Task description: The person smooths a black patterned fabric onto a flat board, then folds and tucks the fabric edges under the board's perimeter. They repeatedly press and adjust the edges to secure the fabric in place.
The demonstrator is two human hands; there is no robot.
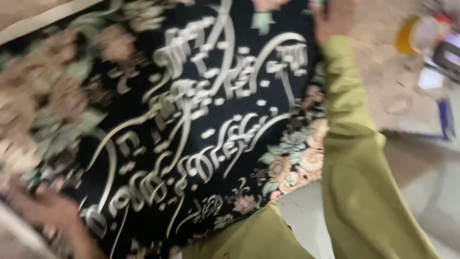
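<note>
I have one large piece of black cloth [201, 120] spread in front of me, filling the left and middle of the frame from the top edge down to the lower centre. It is woven or embroidered with pale curling lettering-like ornament across its middle and a border of pink and green flowers, seen at the upper left and again at the lower right. My right hand [330, 19] is up at the top right of the frame, at the cloth's far edge; the picture is blurred there and I cannot tell whether my fingers are closed on the edge or only pressed against it. My left hand [52, 211] is at the lower left, against the near edge, and its grip is just as smeared, so I cannot tell how far it is closed either. My olive-green sleeve [354, 158] runs down the right side. I judge the cloth to be soft and limp, somewhat heavy for its thick pattern, not slippery and not fragile; it would sag between the hands, so it is best taken at two well-separated points on the border, pinched through the hem. Counted: one cloth, two hands. Beyond it, at the upper right, lies a bare sandy floor [383, 72] with a blurred yellow round thing [407, 33].
</note>
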